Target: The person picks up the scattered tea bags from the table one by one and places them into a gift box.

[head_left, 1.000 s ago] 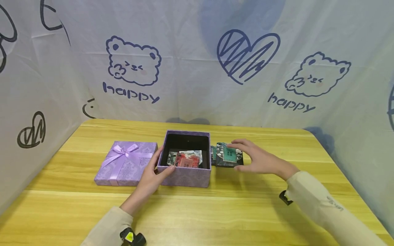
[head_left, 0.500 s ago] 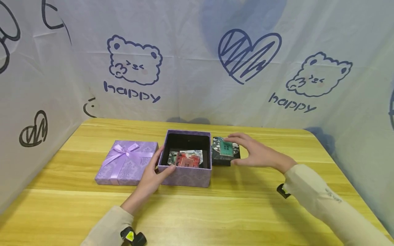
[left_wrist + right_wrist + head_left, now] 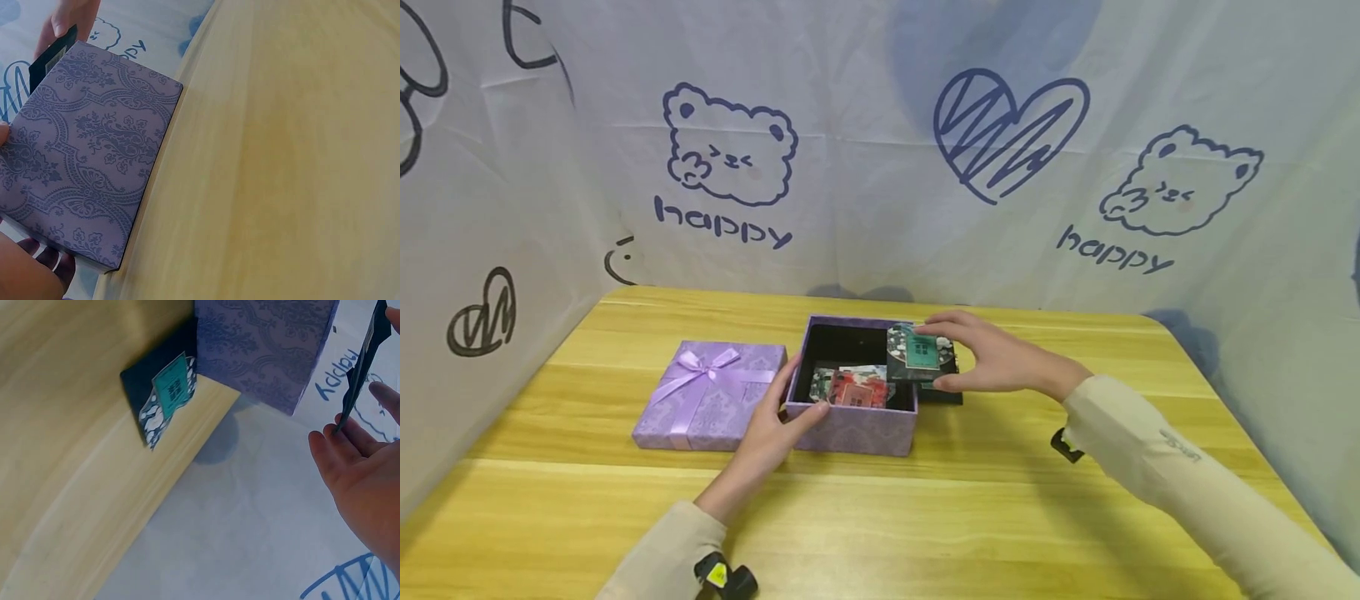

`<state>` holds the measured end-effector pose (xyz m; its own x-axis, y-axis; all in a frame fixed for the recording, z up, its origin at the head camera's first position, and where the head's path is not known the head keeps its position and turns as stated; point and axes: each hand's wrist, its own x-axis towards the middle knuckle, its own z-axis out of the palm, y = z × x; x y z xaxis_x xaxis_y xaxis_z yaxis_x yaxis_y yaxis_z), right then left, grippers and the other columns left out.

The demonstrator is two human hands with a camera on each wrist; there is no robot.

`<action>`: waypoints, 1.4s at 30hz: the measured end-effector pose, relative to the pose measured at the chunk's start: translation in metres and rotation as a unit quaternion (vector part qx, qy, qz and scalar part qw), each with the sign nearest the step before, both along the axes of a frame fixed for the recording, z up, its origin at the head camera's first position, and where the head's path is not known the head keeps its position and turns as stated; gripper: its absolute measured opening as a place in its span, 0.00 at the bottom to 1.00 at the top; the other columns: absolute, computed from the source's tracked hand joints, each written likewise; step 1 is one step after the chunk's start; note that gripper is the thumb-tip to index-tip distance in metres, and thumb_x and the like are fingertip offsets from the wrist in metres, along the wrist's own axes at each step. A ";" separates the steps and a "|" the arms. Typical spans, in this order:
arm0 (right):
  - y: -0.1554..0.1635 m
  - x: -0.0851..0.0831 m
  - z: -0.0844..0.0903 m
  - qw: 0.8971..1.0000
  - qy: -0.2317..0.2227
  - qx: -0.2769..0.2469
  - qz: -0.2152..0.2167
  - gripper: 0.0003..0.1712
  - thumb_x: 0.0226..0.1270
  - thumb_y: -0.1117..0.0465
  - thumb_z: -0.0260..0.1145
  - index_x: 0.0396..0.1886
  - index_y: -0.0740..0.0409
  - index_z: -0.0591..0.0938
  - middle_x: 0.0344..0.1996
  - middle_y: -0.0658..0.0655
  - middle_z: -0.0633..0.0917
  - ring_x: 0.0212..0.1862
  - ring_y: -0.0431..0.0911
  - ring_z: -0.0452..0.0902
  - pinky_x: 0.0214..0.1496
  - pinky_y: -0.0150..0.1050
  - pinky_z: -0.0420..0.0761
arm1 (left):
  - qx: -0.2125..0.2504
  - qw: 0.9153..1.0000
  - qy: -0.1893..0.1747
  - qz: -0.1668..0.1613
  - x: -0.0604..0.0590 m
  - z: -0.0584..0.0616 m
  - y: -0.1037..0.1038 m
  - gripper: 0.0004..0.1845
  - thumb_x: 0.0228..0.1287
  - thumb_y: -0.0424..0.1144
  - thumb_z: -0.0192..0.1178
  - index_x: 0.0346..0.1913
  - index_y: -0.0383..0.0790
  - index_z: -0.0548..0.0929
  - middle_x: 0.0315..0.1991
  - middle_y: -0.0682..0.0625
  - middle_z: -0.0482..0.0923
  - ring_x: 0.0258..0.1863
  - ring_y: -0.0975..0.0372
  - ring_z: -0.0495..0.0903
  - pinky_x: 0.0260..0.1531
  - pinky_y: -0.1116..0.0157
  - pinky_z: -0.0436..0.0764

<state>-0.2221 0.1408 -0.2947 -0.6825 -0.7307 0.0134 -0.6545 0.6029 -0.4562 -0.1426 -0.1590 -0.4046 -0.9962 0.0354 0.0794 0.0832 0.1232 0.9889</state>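
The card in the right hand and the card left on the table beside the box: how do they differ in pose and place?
The held card is pinched by the right hand and hangs above the open purple box, while the second card lies flat on the table against the box's outer wall. The held one is lifted; the other is untouched. Both are dark with a teal label.

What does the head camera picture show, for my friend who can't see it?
A person's right hand holds a dark card with a teal label over the right edge of an open purple box, which has colourful cards inside. Their left hand grips the box's front left corner. The purple lid with a bow lies beside it on a wooden table.
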 end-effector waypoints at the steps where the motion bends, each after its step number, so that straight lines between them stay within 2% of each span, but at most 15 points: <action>1: -0.002 0.000 0.001 1.000 -0.003 0.002 0.003 0.41 0.60 0.48 0.68 0.72 0.53 0.66 0.71 0.60 0.62 0.69 0.59 0.57 0.64 0.62 0.62 | 0.001 1.000 0.000 0.000 0.000 0.000 0.000 0.43 0.63 0.37 0.64 0.77 0.51 0.53 0.71 0.39 0.58 0.60 0.45 0.70 0.59 0.52 0.70; 13: -0.023 -0.007 0.007 0.999 -0.032 -0.006 0.016 0.41 0.62 0.47 0.67 0.73 0.50 0.65 0.72 0.58 0.60 0.71 0.57 0.53 0.65 0.63 0.61 | 0.005 1.000 0.002 0.003 0.000 0.001 0.002 0.43 0.63 0.35 0.64 0.77 0.50 0.54 0.71 0.39 0.60 0.59 0.46 0.71 0.56 0.58 0.72; 20: -0.036 -0.013 0.008 0.999 -0.042 0.005 0.025 0.40 0.62 0.47 0.66 0.73 0.50 0.66 0.72 0.59 0.60 0.71 0.57 0.54 0.66 0.62 0.60 | 0.007 1.000 0.008 0.001 0.000 0.000 0.002 0.43 0.63 0.34 0.64 0.76 0.49 0.54 0.71 0.38 0.58 0.61 0.44 0.69 0.58 0.53 0.71; 28: -0.050 -0.016 0.001 0.997 -0.064 0.011 0.037 0.39 0.63 0.46 0.65 0.73 0.49 0.65 0.72 0.60 0.59 0.70 0.56 0.56 0.66 0.59 0.61 | 0.006 1.000 0.006 0.003 0.000 0.002 0.003 0.42 0.63 0.35 0.64 0.76 0.48 0.54 0.71 0.38 0.59 0.60 0.45 0.70 0.57 0.56 0.72; 35: -0.062 -0.020 -0.003 0.997 -0.065 0.023 0.038 0.38 0.64 0.47 0.64 0.72 0.49 0.66 0.70 0.59 0.61 0.69 0.55 0.59 0.66 0.57 0.63 | 0.009 1.000 0.009 0.002 -0.001 0.001 0.002 0.42 0.63 0.34 0.64 0.76 0.49 0.54 0.71 0.39 0.60 0.58 0.45 0.72 0.54 0.60 0.74; 42: -0.069 -0.021 -0.007 0.995 -0.077 0.041 0.053 0.37 0.65 0.47 0.63 0.72 0.50 0.66 0.69 0.60 0.62 0.68 0.54 0.59 0.67 0.56 0.63 | 0.009 1.000 0.013 -0.002 0.000 0.000 0.002 0.42 0.64 0.34 0.63 0.76 0.48 0.54 0.72 0.40 0.57 0.60 0.45 0.70 0.57 0.57 0.72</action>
